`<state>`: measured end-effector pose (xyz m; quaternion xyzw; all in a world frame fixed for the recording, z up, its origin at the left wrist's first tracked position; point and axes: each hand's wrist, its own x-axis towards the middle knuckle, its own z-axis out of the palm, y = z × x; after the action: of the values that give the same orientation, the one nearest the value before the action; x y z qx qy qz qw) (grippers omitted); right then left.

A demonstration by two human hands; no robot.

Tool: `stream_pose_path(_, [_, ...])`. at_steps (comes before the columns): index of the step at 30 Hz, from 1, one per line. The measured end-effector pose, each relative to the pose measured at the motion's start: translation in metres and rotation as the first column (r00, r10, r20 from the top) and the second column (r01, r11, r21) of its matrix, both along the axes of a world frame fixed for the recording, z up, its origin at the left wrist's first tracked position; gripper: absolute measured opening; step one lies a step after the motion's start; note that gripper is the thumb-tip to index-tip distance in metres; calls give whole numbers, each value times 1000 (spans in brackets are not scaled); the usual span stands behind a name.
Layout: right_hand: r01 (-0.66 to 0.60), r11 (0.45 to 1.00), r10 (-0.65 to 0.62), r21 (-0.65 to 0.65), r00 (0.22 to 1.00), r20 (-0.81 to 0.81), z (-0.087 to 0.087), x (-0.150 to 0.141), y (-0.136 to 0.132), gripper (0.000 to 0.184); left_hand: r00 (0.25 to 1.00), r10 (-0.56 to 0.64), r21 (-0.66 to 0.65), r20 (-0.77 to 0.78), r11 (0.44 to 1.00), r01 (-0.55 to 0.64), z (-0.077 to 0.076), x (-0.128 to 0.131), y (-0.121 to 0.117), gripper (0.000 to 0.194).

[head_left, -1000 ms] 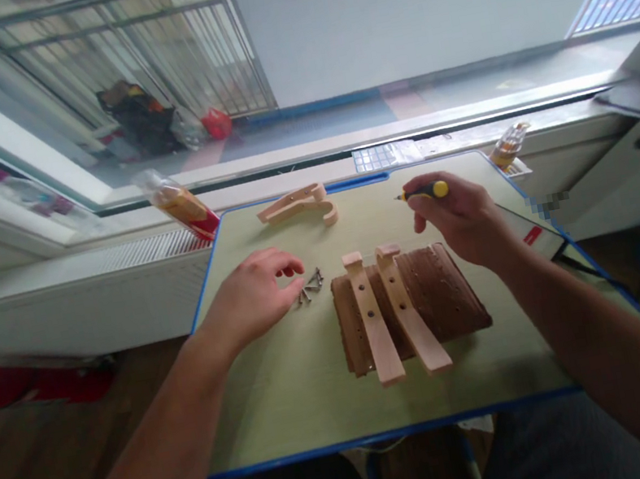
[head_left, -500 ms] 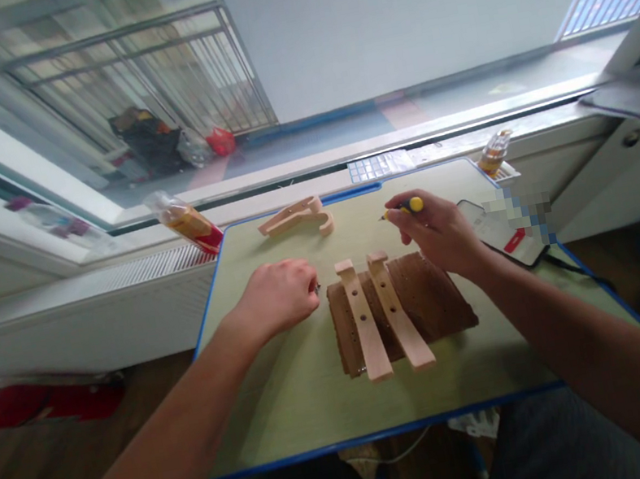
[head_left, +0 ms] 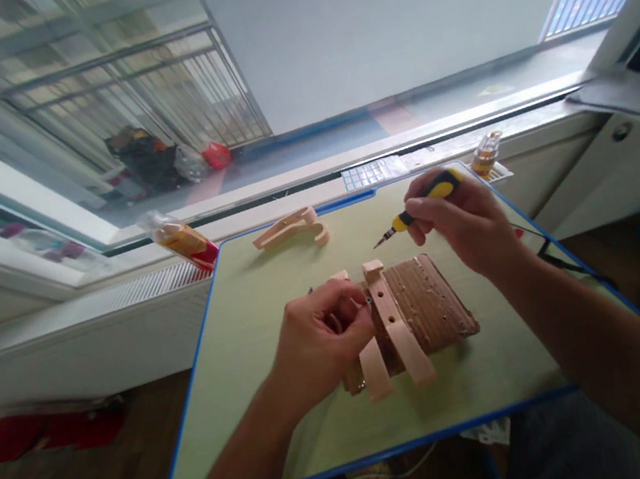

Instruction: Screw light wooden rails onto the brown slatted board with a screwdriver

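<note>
My right hand grips a yellow-and-black screwdriver, its tip pointing left and down above the table. Over the left wooden hook piece, my left hand is closed in a pinch on a small shiny screw. Beside it lies a second wooden hook piece with two dark holes. Both pieces rest across a brown corrugated cardboard block; my left hand hides part of the left piece and of the block.
More wooden hook pieces lie at the table's back left. The green table has a blue edge. On the sill side stand a drink bottle at left and a small amber bottle at right. A dark cord crosses the right edge.
My left hand has moved right, from beside the cardboard block to over the left hook piece. My right hand has shifted right, and more of the screwdriver shows.
</note>
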<state>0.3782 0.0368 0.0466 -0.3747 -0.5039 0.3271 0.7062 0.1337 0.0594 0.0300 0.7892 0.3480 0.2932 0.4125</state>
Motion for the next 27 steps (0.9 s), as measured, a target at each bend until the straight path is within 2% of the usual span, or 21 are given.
stream_pose_path(4, [-24,998,28,-54,996,79,-1,2,-6,13,996,82,-20,-21,996,-82,-15,26,-2,12])
stream_pose_path(8, [-62,993,75,-104,989,131,0,9,-10,18,992,105,7,-74,994,-105,-20,38,0,14])
stream_pose_path(13, [-97,988,116,-123,980,161,1,14,-13,15,972,171,66,-159,985,-162,-23,42,-1,19])
stream_pose_path(17, [-126,982,153,-141,968,201,-4,13,-15,16,961,183,106,-208,981,-164,-26,42,-1,19])
stream_pose_path(27, [-2,982,96,-188,863,496,-12,8,-13,14,943,202,149,-263,975,-167,-32,40,1,18])
